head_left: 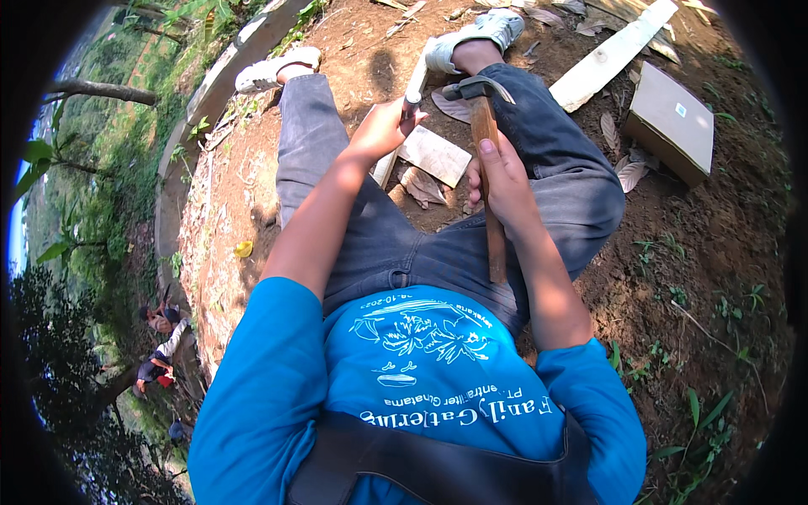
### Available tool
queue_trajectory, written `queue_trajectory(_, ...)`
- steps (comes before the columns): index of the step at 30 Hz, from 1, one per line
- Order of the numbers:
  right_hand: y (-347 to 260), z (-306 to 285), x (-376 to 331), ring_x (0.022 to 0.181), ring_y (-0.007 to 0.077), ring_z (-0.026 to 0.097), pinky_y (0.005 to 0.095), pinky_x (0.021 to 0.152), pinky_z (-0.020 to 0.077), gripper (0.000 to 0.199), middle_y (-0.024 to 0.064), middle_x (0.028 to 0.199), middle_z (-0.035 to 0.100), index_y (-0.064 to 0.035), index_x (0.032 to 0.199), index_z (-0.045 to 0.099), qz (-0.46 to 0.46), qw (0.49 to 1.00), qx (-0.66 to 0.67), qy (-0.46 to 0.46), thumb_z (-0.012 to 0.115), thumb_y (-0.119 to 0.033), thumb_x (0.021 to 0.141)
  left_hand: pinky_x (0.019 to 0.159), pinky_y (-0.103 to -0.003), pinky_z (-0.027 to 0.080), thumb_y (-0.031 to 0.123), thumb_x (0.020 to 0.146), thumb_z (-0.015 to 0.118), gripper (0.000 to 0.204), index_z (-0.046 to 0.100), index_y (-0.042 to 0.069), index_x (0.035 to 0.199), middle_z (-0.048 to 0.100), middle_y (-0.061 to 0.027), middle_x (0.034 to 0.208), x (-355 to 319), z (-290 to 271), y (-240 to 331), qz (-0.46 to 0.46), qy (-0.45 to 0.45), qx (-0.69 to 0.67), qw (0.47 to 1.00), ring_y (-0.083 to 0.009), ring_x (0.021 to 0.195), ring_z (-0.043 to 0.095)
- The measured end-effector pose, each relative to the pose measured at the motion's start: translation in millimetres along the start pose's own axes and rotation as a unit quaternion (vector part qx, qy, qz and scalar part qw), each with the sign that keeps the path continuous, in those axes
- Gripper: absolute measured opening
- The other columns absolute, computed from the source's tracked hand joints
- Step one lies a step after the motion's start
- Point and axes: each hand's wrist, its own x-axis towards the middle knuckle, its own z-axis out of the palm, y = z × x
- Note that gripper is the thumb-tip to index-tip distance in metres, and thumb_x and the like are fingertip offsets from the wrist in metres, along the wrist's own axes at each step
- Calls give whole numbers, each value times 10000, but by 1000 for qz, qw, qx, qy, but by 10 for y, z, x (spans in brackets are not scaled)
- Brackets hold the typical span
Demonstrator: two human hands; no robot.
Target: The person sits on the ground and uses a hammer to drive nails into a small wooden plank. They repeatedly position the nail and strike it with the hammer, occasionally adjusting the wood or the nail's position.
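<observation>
Hammer (pixel 486 124) in the right hand (pixel 509 185): the fingers wrap its wooden handle about midway, thumb laid along it, the butt end reaching back over the lap. Its head is at the far end, claw curving right, blunt face turned left. The left hand (pixel 380 133) is closed on a dark rod (pixel 411 106), whose round end shows above the fist; its lower end is hidden, so I cannot tell what it meets. A gap separates rod and hammer face, with soil (pixel 362 38) and part of a dry leaf (pixel 453 105) showing there.

Strip (pixel 417 76) edges run from beside the right shoe (pixel 497 32) down behind the left hand; whether they touch is unclear. Block (pixel 434 156) lies between the legs, its right edge near the right hand, another leaf (pixel 422 187) by its lower edge.

Left leg (pixel 307 126) and right leg (pixel 560 143) bound the working room on both sides. Past the right leg lie a plank (pixel 610 59) and, beyond its near end, a box (pixel 669 119). Farther left, a curb (pixel 215 91) curves along the soil's edge.
</observation>
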Motion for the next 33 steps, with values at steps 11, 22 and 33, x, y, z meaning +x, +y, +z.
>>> queue_trajectory(11, -575, 292, -308, 523, 17, 420, 187, 441, 362, 331, 33, 925, 534, -44, 1342, 394, -266, 954, -118, 67, 488, -150, 1043, 718, -493, 515, 308, 954, 648, 246, 587, 77, 1012, 676, -204, 875, 53, 38, 102, 54, -48, 101, 992, -428, 860, 654)
queue_trajectory(22, -1288, 222, -613, 527, 31, 441, 204, 445, 361, 197, 18, 770, 503, -43, 1112, 460, -348, 930, -30, 115, 497, -226, 1046, 731, -500, 501, 312, 959, 639, 278, 577, 47, 1014, 659, -243, 881, 28, 72, 38, 31, -58, 116, 991, -456, 886, 636)
queue_trajectory(33, -391, 114, -105, 874, 175, 548, 294, 776, 448, 498, 112, 1011, 564, -26, 1450, 370, -288, 927, -202, 131, 543, -181, 1009, 777, -545, 504, 363, 942, 646, 327, 588, 48, 1011, 675, -269, 926, 117, 184, 86, -16, -49, 152, 987, -458, 920, 648)
